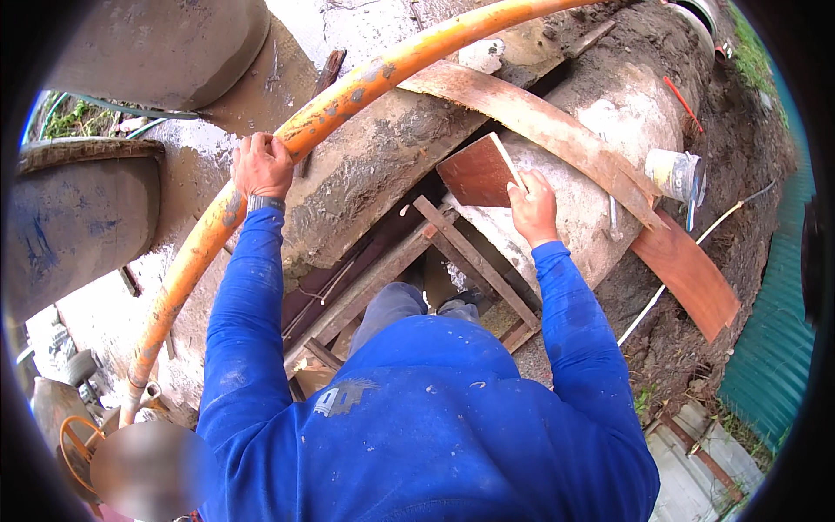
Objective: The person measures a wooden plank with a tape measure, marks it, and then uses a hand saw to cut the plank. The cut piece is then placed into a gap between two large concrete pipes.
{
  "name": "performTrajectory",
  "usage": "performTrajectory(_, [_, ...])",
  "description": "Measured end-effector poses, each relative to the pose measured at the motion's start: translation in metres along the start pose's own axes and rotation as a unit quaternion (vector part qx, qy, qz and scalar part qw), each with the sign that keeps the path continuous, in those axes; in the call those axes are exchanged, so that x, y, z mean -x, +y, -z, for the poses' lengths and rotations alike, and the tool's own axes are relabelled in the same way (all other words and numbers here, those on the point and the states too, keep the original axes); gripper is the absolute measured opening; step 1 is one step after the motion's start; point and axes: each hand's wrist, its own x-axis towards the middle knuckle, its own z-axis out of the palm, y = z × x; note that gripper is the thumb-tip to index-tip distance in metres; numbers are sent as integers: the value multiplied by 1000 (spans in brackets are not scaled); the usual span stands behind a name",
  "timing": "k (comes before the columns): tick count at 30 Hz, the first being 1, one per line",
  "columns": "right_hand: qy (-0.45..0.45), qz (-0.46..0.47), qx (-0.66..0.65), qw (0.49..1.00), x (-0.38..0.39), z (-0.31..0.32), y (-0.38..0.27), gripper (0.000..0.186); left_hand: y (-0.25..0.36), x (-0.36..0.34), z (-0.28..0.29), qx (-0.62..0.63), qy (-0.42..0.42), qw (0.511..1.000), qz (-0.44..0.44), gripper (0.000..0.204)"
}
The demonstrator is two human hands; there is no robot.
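Note:
My left hand is closed on a long, curved orange pipe with grey worn patches, its fingers curled over the top. The pipe runs from the lower left up to the top right. My right hand grips the edge of a thin, reddish-brown board, thumb on the near side. That board is tilted above a gap beside a mud-caked concrete surface. Just beyond my right hand, a long splintered wooden strip lies across a pale rounded concrete form.
My legs stand inside a wooden frame. Large grey curved shapes fill the upper left. A white bucket, a red stick, and another brown board lie at the right. Someone's blurred head is at the lower left.

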Motion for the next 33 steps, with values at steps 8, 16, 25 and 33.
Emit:
performTrajectory(8, [13,22,10,1000,-10,-7,1,25,0,0,-2,0,0,1000,-3,21])
performTrajectory(16, [-12,-7,21,1000,-11,-4,3,25,3,1,3,-9,-8,1000,-3,21])
performTrajectory(25, [-13,-5,19,1000,-11,0,5,25,1,1,0,-14,-4,1000,-4,21])
performTrajectory(33, [-11,-7,11,1000,-12,2,7,24,2,0,0,-13,-8,1000,-1,21])
